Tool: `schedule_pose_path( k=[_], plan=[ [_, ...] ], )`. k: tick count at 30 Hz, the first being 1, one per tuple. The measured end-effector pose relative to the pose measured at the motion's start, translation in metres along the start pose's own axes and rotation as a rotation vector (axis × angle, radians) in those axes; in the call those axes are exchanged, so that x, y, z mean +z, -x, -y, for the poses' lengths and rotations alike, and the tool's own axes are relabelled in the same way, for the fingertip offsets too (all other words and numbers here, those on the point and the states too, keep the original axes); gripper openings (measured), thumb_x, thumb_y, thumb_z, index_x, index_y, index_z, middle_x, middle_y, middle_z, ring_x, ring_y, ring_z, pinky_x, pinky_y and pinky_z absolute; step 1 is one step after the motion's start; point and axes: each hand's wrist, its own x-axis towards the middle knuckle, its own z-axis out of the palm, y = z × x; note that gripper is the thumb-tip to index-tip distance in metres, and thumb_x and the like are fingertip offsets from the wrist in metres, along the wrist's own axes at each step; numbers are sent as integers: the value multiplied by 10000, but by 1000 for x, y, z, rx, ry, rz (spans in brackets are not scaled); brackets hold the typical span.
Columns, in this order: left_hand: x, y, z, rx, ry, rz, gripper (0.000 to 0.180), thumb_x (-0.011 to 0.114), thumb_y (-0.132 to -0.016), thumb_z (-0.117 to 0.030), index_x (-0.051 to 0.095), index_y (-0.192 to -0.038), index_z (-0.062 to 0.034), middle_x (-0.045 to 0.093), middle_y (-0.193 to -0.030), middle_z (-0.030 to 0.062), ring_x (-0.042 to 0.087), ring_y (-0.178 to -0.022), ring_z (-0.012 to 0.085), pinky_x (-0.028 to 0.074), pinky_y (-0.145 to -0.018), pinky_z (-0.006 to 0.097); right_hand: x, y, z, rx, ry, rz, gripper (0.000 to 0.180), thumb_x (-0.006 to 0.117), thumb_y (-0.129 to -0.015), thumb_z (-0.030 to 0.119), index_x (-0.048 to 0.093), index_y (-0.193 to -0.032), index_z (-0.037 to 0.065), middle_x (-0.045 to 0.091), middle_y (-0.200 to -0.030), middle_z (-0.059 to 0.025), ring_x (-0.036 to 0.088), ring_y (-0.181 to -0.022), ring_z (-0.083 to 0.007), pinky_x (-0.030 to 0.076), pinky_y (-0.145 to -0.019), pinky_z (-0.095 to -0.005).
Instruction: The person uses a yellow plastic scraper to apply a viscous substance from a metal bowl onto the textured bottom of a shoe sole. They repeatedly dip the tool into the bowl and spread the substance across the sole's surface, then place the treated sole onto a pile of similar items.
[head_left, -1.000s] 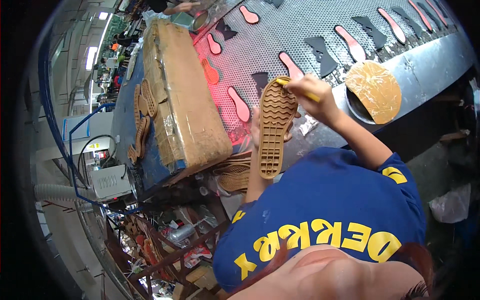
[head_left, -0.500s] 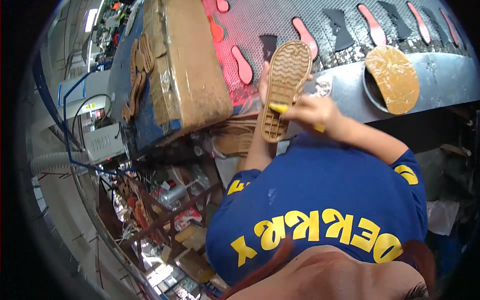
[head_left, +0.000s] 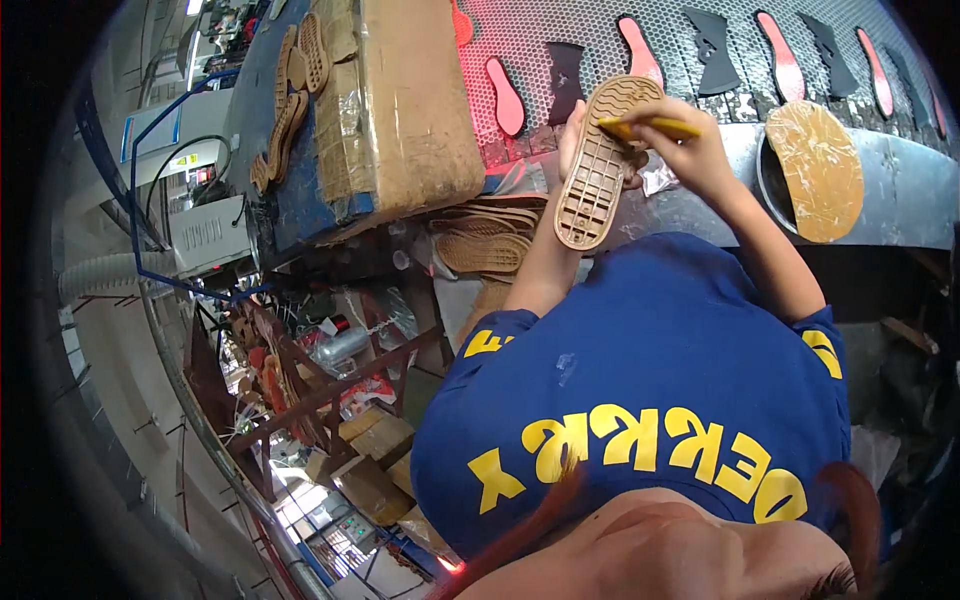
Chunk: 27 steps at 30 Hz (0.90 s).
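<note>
A tan rubber shoe sole (head_left: 590, 200) stands out over the table's near edge, its long side pointing away from me. Square grid cells fill its near part, and wavy ridges its far end. My left hand (head_left: 572, 142) grips it from the left and behind, with fingertips showing at its right edge. In my right hand (head_left: 692, 145) is a slim yellow brush (head_left: 660, 127), pinched between fingers and thumb. Its tip touches or hovers over the ridged part; I cannot tell which.
Pink insoles (head_left: 506, 98) and black cut pieces (head_left: 711, 55) lie on a metal mesh conveyor (head_left: 540, 25). At right stands a round container (head_left: 775, 185) with a smeared tan cover (head_left: 822, 170). A taped cardboard box (head_left: 415, 120) is at left, near more soles (head_left: 283, 120) and a lower stack (head_left: 485, 250).
The brush has moved from the sole's near grid part to its ridged far part. My view has shifted a little, and the conveyor pieces sit farther right.
</note>
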Motion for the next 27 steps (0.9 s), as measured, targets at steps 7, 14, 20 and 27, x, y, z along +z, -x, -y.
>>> schedule_pose_path(
  k=[7,14,20,27],
  plan=[
    [-5,0,-1,362,-228,-402,697,316,-973,-531,362,-1401,16,524,-1277,275,602,-1066,385,513,-894,487,27,11,9,-49,60,18,181,700,-765,19,675,-944,19,665,-906,-155,674,-794,-297,524,-731,-346],
    [2,-51,-139,304,-458,-113,823,266,-932,-653,313,-1439,-6,477,-1323,287,625,-760,318,558,-599,426,-38,4,13,30,-54,-416,142,639,-893,81,684,-1017,29,652,-868,9,520,-657,-39,417,-576,-185],
    [-46,-61,-241,819,-304,-779,873,395,-859,-678,248,-1476,-79,354,-1448,221,395,-1297,406,347,-1046,562,-47,28,-3,205,-33,-302,162,667,-883,131,692,-1008,32,661,-812,-10,556,-646,-62,440,-570,-207],
    [-199,111,-73,622,-1660,-1380,227,635,-736,-85,620,-954,-22,623,-970,168,594,-966,253,463,-834,375,-61,83,-49,402,-220,-375,164,692,-859,100,680,-1000,17,596,-716,-7,494,-549,-57,379,-485,-197]
  ],
)
